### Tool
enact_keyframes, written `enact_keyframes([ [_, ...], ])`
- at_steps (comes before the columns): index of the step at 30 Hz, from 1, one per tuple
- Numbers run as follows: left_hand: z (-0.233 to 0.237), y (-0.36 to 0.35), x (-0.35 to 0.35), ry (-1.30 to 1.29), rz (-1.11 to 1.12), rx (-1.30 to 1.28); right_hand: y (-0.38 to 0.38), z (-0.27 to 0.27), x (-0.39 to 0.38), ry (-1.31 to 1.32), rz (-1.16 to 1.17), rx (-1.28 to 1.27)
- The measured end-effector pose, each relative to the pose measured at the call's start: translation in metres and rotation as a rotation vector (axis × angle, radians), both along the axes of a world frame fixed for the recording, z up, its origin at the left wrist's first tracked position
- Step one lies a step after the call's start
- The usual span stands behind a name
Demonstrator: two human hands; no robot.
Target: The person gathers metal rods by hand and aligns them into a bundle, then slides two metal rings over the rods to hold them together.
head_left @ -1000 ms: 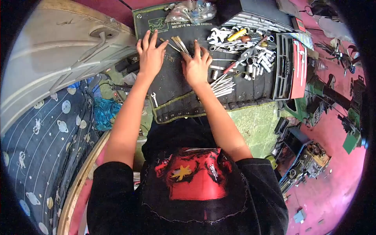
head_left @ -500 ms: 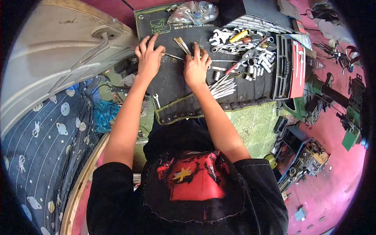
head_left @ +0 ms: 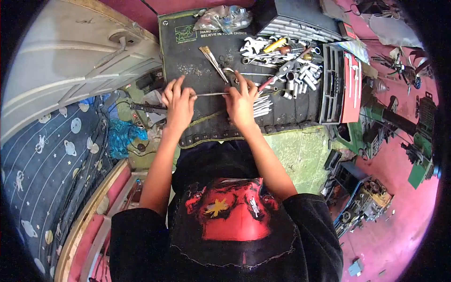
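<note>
A thin metal rod [head_left: 210,94] spans the gap between my two hands above the black tool mat [head_left: 176,58]. Its left end is pinched in the fingers of my left hand [head_left: 178,105], its right end in those of my right hand [head_left: 242,101]. A narrow bundle of thin strips [head_left: 212,62] lies on the mat just beyond my hands. Beside my right hand are several silver rods [head_left: 263,106] in a pile. Wrenches [head_left: 256,45], a yellow-handled tool [head_left: 275,44] and sockets [head_left: 290,84] are heaped to the right.
A plastic bag [head_left: 224,19] lies at the mat's far edge. Dark metal cases [head_left: 300,21] and a red-and-black case [head_left: 351,87] stand at the back and right. A pale door panel [head_left: 89,51] is at the left, green machinery [head_left: 420,174] far right.
Both hands have come nearer to my body, bringing the rod with them. The strip bundle, formerly beside my right hand, now lies apart from it. The view has shifted slightly.
</note>
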State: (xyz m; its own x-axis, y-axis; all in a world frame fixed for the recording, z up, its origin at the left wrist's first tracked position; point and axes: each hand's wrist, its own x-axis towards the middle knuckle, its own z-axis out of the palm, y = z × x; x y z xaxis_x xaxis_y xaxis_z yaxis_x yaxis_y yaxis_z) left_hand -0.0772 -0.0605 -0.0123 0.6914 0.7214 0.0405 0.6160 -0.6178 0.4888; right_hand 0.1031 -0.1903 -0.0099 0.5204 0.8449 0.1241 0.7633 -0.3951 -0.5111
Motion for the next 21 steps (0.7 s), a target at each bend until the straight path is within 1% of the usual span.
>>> enact_keyframes([
  [2,0.0,-0.024,0.002,-0.018,-0.012,-0.022,-0.017,0.008,0.012,0.03,0.013,-0.022],
  [5,0.005,-0.056,0.013,-0.022,-0.022,-0.057,-0.044,0.007,0.032,0.061,0.054,-0.059],
  [7,0.007,-0.072,0.023,-0.026,-0.024,-0.089,-0.059,0.015,0.044,0.074,0.049,-0.089],
  [12,0.008,-0.105,0.046,-0.017,-0.027,-0.141,-0.09,0.012,0.07,0.097,0.047,-0.127],
  [19,0.002,-0.132,0.069,0.0,0.055,-0.132,-0.1,0.007,0.099,0.087,0.135,-0.09],
  [21,0.0,-0.138,0.074,-0.009,0.085,-0.128,-0.101,0.003,0.107,0.072,0.175,-0.114],
])
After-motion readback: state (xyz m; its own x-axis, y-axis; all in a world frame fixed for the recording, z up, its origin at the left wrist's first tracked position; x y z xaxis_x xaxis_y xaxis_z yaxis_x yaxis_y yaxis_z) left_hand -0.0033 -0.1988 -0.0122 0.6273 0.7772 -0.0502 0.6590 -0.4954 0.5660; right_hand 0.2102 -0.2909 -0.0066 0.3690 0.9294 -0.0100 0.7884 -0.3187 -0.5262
